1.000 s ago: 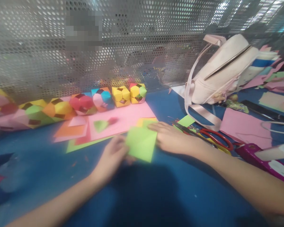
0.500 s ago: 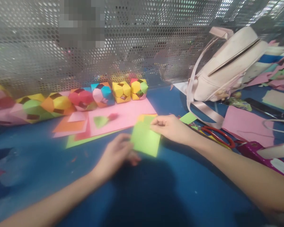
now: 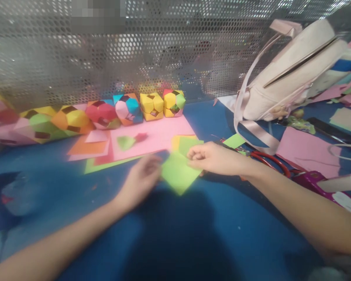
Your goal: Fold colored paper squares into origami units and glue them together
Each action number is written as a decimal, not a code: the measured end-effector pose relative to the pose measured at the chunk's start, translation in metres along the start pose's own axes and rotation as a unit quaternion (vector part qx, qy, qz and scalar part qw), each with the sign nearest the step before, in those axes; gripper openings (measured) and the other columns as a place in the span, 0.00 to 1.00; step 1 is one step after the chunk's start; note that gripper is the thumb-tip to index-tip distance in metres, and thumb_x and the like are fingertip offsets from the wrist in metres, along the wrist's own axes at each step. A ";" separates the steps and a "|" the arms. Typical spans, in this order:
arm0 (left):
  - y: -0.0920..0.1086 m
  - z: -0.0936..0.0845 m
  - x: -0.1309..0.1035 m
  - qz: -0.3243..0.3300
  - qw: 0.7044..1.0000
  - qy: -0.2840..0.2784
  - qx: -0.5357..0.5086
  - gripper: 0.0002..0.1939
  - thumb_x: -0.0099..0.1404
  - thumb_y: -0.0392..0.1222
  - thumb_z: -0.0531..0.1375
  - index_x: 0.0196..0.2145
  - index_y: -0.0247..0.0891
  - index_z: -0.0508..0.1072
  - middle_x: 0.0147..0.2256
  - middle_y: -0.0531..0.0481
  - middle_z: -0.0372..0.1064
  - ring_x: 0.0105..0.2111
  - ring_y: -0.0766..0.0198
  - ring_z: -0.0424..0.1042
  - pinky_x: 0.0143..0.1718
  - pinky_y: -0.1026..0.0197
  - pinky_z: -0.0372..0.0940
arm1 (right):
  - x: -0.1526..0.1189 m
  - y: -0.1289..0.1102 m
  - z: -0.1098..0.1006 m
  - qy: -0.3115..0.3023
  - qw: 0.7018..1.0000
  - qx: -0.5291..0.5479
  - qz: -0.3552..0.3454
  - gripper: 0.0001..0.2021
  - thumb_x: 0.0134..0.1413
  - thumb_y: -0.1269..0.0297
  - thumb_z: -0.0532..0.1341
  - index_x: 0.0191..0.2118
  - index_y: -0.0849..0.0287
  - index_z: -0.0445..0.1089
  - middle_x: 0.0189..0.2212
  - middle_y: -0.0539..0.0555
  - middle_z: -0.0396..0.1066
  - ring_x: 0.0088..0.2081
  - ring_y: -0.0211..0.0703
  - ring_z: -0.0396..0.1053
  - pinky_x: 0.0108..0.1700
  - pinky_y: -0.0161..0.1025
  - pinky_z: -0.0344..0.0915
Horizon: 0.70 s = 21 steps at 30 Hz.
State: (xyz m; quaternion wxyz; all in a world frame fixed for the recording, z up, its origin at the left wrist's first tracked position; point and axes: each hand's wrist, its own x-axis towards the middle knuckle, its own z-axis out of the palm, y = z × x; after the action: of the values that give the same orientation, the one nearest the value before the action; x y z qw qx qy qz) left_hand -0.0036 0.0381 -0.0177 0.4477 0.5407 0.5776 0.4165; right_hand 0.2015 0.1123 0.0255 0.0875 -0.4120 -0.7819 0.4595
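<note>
The right hand (image 3: 207,157) pinches the green sheet (image 3: 179,177) near its right side, thumb and fingers closed on the paper, with the other fingers curled in. The sheet is over the blue table (image 3: 222,234), between the two hands, with one corner pointing toward the person. The left hand (image 3: 144,175) is beside the sheet's left corner, its fingers bent and blurred; whether they touch the paper or how far they are open, I cannot tell. Just beyond the sheet are another green paper (image 3: 187,143) and a yellow paper (image 3: 174,143), at the near edge of a large pink sheet (image 3: 163,130). An orange paper (image 3: 87,147) lies to the left. Behind these, a row of folded paper balls (image 3: 127,109) runs along a perforated metal panel (image 3: 152,50). On the right, a pale backpack (image 3: 289,78) leans over, with red-handled scissors (image 3: 282,167), a pink square (image 3: 310,150) and a purple tool (image 3: 310,180) nearer the person.
</note>
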 end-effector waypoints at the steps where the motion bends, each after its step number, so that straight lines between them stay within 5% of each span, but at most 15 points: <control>1: 0.000 0.002 -0.001 -0.002 1.000 -0.023 0.004 0.08 0.59 0.39 0.57 0.37 0.38 0.66 0.25 0.54 0.67 0.23 0.69 0.68 0.23 0.67 0.62 | -0.003 -0.002 -0.001 -0.010 0.999 -0.044 -0.007 0.05 0.50 0.65 0.57 0.26 0.60 0.63 0.19 0.44 0.62 0.20 0.31 0.59 0.23 0.30 0.55; 4: 0.000 0.007 -0.006 0.001 0.997 -0.071 0.034 0.07 0.59 0.39 0.57 0.36 0.38 0.67 0.25 0.54 0.68 0.22 0.68 0.68 0.23 0.67 0.62 | -0.013 -0.003 0.002 0.007 0.992 -0.122 -0.010 0.08 0.50 0.62 0.58 0.26 0.60 0.66 0.20 0.46 0.63 0.22 0.32 0.58 0.23 0.31 0.51; 11: 0.001 0.013 -0.020 0.133 0.958 -0.107 0.232 0.07 0.61 0.35 0.54 0.37 0.38 0.69 0.26 0.54 0.68 0.24 0.69 0.65 0.25 0.68 0.61 | -0.042 0.015 0.031 0.131 0.990 -0.049 -0.014 0.01 0.48 0.71 0.60 0.28 0.60 0.68 0.20 0.46 0.64 0.23 0.33 0.60 0.25 0.30 0.56; 15: 0.003 0.014 -0.020 0.225 0.913 -0.117 0.320 0.08 0.62 0.32 0.52 0.34 0.35 0.71 0.28 0.51 0.69 0.27 0.67 0.67 0.30 0.66 0.63 | -0.057 0.031 0.053 0.194 0.965 -0.075 -0.163 0.04 0.51 0.75 0.57 0.29 0.62 0.67 0.25 0.50 0.67 0.28 0.35 0.64 0.30 0.31 0.61; 18: 0.003 0.010 -0.015 0.277 0.880 -0.154 0.353 0.10 0.63 0.32 0.51 0.31 0.34 0.71 0.30 0.47 0.69 0.32 0.64 0.67 0.33 0.63 0.63 | -0.064 0.039 0.066 0.198 0.910 -0.194 -0.309 0.07 0.55 0.76 0.55 0.31 0.63 0.68 0.29 0.54 0.70 0.32 0.38 0.65 0.35 0.36 0.62; 21: 0.004 0.003 -0.008 0.293 0.862 -0.211 0.355 0.12 0.65 0.33 0.49 0.31 0.34 0.72 0.30 0.46 0.68 0.33 0.63 0.67 0.35 0.62 0.63 | -0.066 0.041 0.073 0.193 0.861 -0.291 -0.370 0.07 0.55 0.77 0.55 0.31 0.62 0.69 0.30 0.54 0.71 0.33 0.39 0.65 0.37 0.39 0.62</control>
State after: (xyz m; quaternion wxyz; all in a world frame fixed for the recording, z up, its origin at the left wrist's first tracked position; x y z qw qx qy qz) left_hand 0.0005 0.0302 -0.0136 0.1934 0.8824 0.3930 0.1716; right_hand 0.2297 0.0273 -0.0324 0.2760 -0.1799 -0.9425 0.0561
